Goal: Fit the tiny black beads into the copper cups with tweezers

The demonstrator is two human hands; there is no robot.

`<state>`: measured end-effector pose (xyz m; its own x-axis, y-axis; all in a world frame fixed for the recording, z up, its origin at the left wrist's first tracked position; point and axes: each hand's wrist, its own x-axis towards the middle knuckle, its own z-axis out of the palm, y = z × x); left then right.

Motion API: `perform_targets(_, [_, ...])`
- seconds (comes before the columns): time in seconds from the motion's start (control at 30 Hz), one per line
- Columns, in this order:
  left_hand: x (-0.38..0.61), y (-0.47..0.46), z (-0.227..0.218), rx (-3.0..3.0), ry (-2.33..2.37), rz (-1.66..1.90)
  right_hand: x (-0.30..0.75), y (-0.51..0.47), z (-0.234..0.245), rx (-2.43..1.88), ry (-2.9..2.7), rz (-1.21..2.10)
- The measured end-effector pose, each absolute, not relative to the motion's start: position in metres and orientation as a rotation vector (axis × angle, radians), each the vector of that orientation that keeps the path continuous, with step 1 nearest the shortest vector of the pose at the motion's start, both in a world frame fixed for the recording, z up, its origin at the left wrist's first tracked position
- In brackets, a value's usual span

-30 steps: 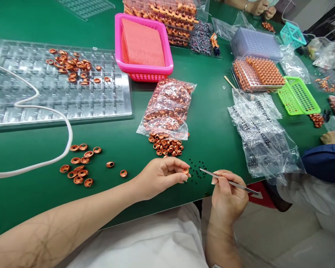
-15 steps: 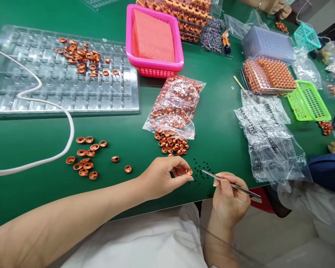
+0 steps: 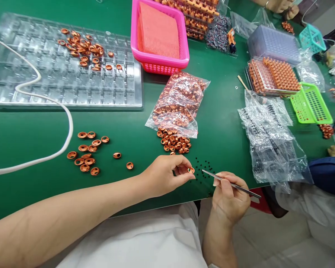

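Between thumb and fingertips, my left hand (image 3: 167, 175) pinches a small copper-coloured cup-shaped part (image 3: 191, 170) with a hole in it. My right hand (image 3: 231, 193) is closed around metal tweezers (image 3: 234, 185), whose tip points left, a short way from that part. Tiny black pieces (image 3: 205, 165) lie scattered on the green table between the hands. Beyond my left hand sits a pile of copper-coloured parts (image 3: 174, 142) at the mouth of a clear bag (image 3: 181, 96) full of the same. More loose copper-coloured parts (image 3: 86, 160) lie to the left of it.
A clear plastic tray (image 3: 106, 89) with copper-coloured parts on it is at the far left, crossed by a white cable (image 3: 69, 126). A pink basket (image 3: 160, 61) stands at the back. Plastic bags (image 3: 268, 141) and a green basket (image 3: 311, 104) lie right. Other people's hands show at the edges.
The view has shifted slightly, so the table items sit a little differently in the picture. Both hands keep their grips, with the tweezers tip still near the copper-coloured part.
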<state>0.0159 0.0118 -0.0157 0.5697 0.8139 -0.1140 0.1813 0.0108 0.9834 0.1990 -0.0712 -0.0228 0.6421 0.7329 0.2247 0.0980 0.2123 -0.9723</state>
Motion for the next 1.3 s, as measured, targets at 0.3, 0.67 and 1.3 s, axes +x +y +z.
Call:
perform_targets(0.3, [0.015,0.013,-0.016,1.532,0.881,0.617,0.197,-0.071,-0.021,-1.268,-0.797,0.546])
perform_targets(0.67, [0.016,0.011,-0.019,1.727,0.89,0.719,0.197,-0.085,-0.028,-1.322,-1.21,0.316])
perform_targets(1.3, [0.014,0.011,-0.019,2.015,0.824,0.819,0.198,-0.088,-0.021,-1.337,-1.6,0.255])
